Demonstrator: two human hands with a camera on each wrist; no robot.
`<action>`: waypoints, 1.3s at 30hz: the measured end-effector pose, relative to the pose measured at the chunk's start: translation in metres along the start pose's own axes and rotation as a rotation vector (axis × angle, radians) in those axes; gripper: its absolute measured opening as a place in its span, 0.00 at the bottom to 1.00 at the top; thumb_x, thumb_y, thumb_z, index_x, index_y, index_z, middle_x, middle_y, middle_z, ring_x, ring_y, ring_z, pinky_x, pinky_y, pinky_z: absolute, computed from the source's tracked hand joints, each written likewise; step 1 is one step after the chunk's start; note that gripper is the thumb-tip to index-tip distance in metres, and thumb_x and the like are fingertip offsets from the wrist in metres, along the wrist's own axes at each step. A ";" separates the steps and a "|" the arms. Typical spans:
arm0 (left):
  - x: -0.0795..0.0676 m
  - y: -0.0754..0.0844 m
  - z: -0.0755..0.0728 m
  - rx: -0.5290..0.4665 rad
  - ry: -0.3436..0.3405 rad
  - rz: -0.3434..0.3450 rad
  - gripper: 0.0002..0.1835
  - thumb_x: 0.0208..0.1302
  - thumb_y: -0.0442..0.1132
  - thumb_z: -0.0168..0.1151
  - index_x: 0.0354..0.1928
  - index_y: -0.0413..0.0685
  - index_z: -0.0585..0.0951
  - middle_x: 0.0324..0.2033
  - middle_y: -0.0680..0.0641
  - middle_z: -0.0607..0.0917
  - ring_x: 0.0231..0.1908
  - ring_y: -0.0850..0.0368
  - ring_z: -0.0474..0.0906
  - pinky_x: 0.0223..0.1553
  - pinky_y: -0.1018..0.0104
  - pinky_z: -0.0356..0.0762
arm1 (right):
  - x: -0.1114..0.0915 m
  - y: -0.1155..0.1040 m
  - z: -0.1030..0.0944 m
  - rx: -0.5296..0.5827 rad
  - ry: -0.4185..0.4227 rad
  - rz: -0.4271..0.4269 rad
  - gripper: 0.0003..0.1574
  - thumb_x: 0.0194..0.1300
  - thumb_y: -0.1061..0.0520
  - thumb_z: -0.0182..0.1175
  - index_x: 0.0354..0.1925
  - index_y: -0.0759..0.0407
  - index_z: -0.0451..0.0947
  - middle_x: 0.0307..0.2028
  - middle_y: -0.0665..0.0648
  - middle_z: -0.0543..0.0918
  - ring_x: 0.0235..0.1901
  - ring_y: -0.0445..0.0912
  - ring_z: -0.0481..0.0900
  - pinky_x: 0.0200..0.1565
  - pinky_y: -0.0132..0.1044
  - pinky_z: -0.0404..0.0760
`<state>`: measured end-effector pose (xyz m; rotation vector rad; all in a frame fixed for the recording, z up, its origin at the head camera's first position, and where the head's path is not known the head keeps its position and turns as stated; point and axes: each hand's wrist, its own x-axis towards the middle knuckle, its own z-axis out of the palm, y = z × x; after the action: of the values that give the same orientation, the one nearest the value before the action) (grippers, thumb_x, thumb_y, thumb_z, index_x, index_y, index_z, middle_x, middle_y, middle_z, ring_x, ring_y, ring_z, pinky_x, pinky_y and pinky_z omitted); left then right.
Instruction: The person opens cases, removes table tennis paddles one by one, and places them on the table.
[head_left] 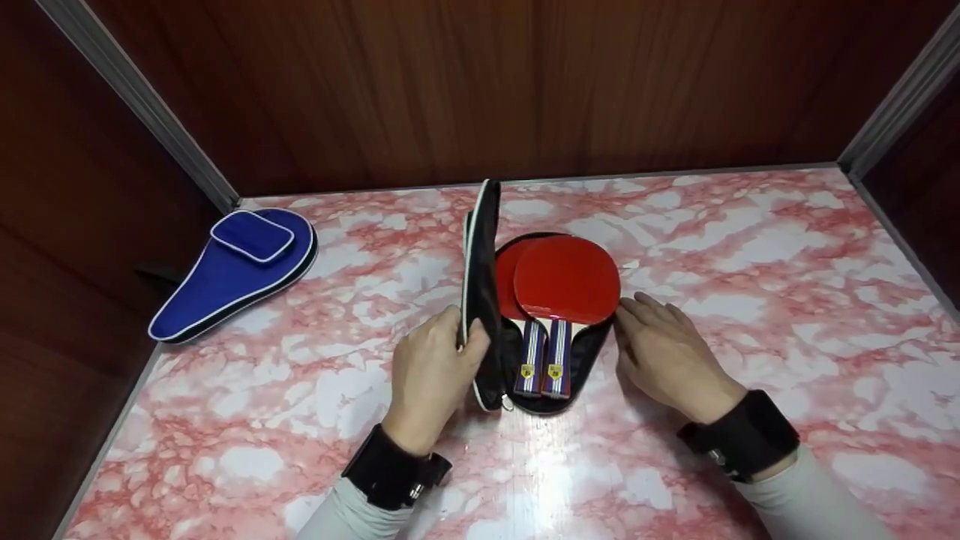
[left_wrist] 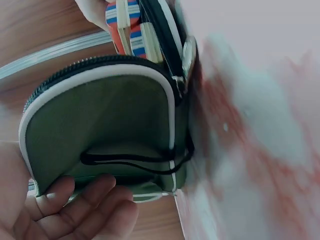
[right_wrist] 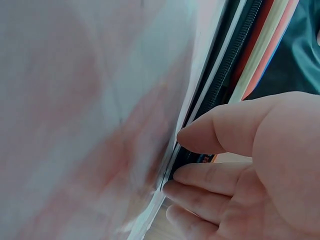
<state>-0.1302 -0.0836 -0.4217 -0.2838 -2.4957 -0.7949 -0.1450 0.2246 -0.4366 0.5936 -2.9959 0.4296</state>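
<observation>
Two red table tennis paddles (head_left: 567, 279) lie overlapping in an unzipped paddle case (head_left: 587, 358), their blue-and-white striped handles toward me. My left hand (head_left: 435, 367) pinches the edge of the case's lid (head_left: 486, 292), thumb on the inner side. That lid stands upright along the left of the paddles. From the left wrist, its outer face (left_wrist: 100, 110) looks dark green with white piping, a zipper edge and a black strap loop (left_wrist: 130, 160). My right hand (head_left: 671, 349) rests at the right side of the case, fingers relaxed, fingertips at its zipped rim (right_wrist: 220, 85).
A blue paddle case (head_left: 232, 281) with white piping and a small pocket lies at the far left of the red-and-white marbled table (head_left: 787, 300). Brown wood panels (head_left: 525, 90) stand behind and at both sides of the table.
</observation>
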 end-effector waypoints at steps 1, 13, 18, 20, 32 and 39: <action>-0.001 -0.002 -0.001 -0.001 0.005 -0.013 0.16 0.72 0.41 0.67 0.25 0.50 0.75 0.18 0.51 0.74 0.18 0.47 0.73 0.21 0.48 0.73 | 0.000 0.000 0.000 0.002 0.005 -0.002 0.34 0.79 0.59 0.59 0.76 0.74 0.71 0.74 0.74 0.75 0.78 0.71 0.66 0.76 0.70 0.60; -0.013 -0.026 -0.006 -0.060 0.038 -0.139 0.16 0.72 0.42 0.64 0.24 0.50 0.74 0.15 0.52 0.70 0.21 0.38 0.77 0.26 0.42 0.74 | -0.002 -0.004 -0.002 0.009 0.020 -0.008 0.33 0.78 0.60 0.60 0.75 0.75 0.72 0.73 0.74 0.76 0.78 0.71 0.66 0.76 0.69 0.61; -0.016 -0.032 -0.005 -0.103 0.048 -0.170 0.18 0.71 0.41 0.64 0.21 0.52 0.71 0.14 0.55 0.67 0.19 0.42 0.75 0.25 0.44 0.73 | 0.001 -0.004 -0.003 -0.004 0.034 -0.011 0.31 0.79 0.60 0.59 0.73 0.74 0.75 0.71 0.73 0.78 0.77 0.71 0.67 0.76 0.69 0.61; -0.016 -0.033 -0.006 -0.110 0.050 -0.172 0.19 0.69 0.40 0.64 0.20 0.53 0.71 0.14 0.56 0.66 0.19 0.43 0.73 0.24 0.45 0.73 | 0.002 -0.004 -0.004 -0.009 0.049 -0.016 0.29 0.80 0.60 0.59 0.72 0.73 0.77 0.69 0.73 0.80 0.76 0.70 0.69 0.76 0.69 0.62; -0.014 -0.034 -0.008 -0.123 0.095 -0.135 0.18 0.63 0.38 0.66 0.18 0.53 0.71 0.14 0.59 0.64 0.16 0.45 0.71 0.21 0.47 0.72 | 0.005 -0.047 -0.021 0.037 0.276 -0.016 0.14 0.77 0.57 0.68 0.47 0.70 0.87 0.40 0.66 0.87 0.42 0.62 0.85 0.47 0.58 0.85; -0.013 -0.031 -0.003 -0.123 0.091 -0.115 0.19 0.62 0.39 0.66 0.17 0.55 0.70 0.14 0.59 0.63 0.16 0.48 0.69 0.20 0.49 0.71 | 0.010 -0.084 -0.005 -0.094 0.268 0.029 0.37 0.72 0.34 0.72 0.19 0.53 0.70 0.15 0.50 0.67 0.15 0.53 0.75 0.19 0.50 0.73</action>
<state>-0.1278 -0.1109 -0.4409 -0.1433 -2.3997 -0.9878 -0.1226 0.1477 -0.4086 0.4459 -2.7539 0.3374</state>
